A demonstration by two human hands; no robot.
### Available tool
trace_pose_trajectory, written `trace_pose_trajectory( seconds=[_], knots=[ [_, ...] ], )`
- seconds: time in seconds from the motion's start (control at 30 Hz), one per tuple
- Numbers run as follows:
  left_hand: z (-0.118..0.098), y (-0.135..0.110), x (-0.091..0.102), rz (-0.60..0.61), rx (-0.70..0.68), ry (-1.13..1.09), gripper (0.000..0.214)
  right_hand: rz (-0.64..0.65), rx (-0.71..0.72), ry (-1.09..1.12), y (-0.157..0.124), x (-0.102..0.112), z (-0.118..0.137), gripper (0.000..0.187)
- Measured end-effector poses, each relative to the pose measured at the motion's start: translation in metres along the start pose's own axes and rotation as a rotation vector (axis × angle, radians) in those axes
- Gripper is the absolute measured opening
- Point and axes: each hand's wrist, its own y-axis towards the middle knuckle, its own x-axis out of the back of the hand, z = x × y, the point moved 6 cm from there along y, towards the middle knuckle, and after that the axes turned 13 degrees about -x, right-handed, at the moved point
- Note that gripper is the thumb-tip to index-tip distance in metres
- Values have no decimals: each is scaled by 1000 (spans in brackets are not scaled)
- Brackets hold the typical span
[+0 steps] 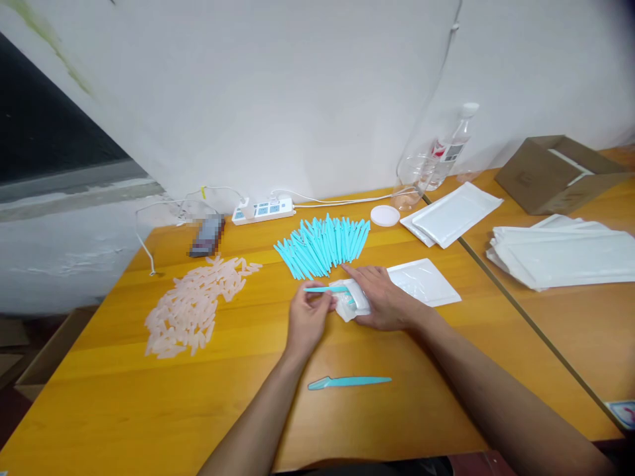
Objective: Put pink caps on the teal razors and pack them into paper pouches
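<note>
Above the middle of the wooden table (258, 403), the left hand (306, 322) pinches a slim turquoise stick (317, 289) at the mouth of a white pouch (362, 303), round which the right hand (384, 299) curls its fingers; the stick looks light, stiff and smooth, best held by its handle; the pouch seems soft and crumpleable, best gripped by its sides. A loose turquoise razor (352, 382) lies nearer the person; a turquoise pile (325, 244) sits close beyond the hands, easily brushed.

Bench (124, 410) was wood, smooth, faintly glossy. Turquoise sticks (325, 248) looked smooth, plastic; pale pink pieces (183, 311) looked plastic, translucent, matt. Bottle (452, 151) was clear, glossy plastic. Box (530, 175) was matt brown cardboard. Power strip (265, 211) was smooth white plastic.
</note>
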Motion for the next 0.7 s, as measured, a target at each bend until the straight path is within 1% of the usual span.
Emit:
trace_pose_trajectory(
  seconds=[0.07,0.1,0.17,0.23,0.3,0.37,0.43,0.5,0.53,0.57,0.63,0.67,0.7],
  knots=[
    [10,-3,-16,102,87,41,38,-5,13,2,0,-1,1,94],
    [11,-4,-18,142,111,73,37,-4,17,-1,0,-2,1,95],
    [4,-4,-9,192,86,181,38,-1,18,-6,0,-3,1,97],
    [-7,-4,5,244,17,337,36,3,18,-7,0,-3,1,98],
    [-15,-2,10,311,-63,491,24,11,26,-12,0,-3,2,98],
    [-20,1,-2,385,-199,594,18,24,42,-11,0,-4,5,97],
    [-23,4,-23,469,-354,656,20,35,50,8,0,-5,7,96],
    [-25,3,-37,532,-426,660,24,36,43,28,0,-5,7,95],
    [-29,1,-38,535,-455,649,24,31,33,32,0,-4,6,96],
    [-34,-3,-34,530,-478,638,23,26,23,32,0,-4,5,96],
    [-49,-17,-18,479,-522,637,24,23,11,19,0,-3,2,100],
    [-52,-28,-11,508,-498,665,23,24,9,10,0,-3,1,101],
    [-54,-40,-8,583,-470,707,19,27,9,1,0,-4,1,102]
  ],
)
